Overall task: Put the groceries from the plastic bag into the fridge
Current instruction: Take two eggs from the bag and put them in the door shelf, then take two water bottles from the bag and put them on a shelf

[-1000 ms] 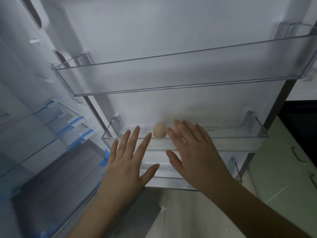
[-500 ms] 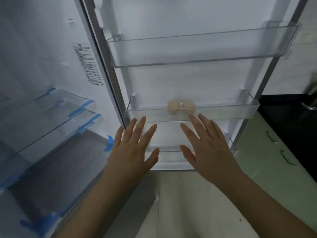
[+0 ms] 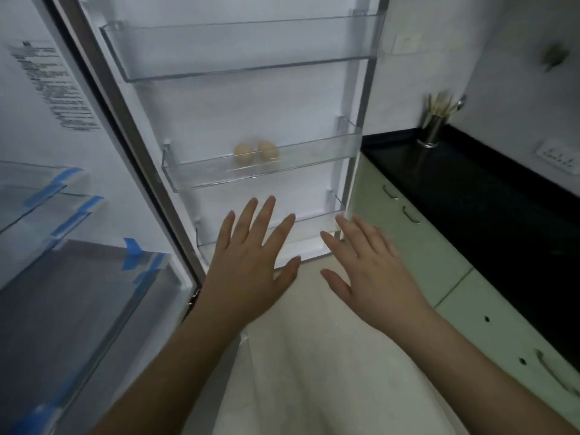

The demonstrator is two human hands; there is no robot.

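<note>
The fridge door (image 3: pixel 257 98) stands open ahead of me. Two pale eggs (image 3: pixel 255 152) sit side by side in its clear middle door shelf (image 3: pixel 314 164). The upper door shelf (image 3: pixel 244 48) holds nothing that I can see. My left hand (image 3: pixel 251 262) and my right hand (image 3: pixel 370 265) hover palm-down below the eggs, in front of the lowest door shelf, fingers spread, holding nothing. No plastic bag is in view.
Glass shelves with blue tape (image 3: pixel 47 196) and a crisper drawer (image 3: pixel 78 309) fill the fridge interior at left. At right runs a black countertop (image 3: pixel 486 196) over pale green cabinets (image 3: pixel 439 262), with a metal utensil holder (image 3: pixel 434 130). Light floor lies below.
Both hands have drawn back and down from the middle door shelf, leaving the two eggs there. My view has pulled back and swung right, bringing the counter into sight.
</note>
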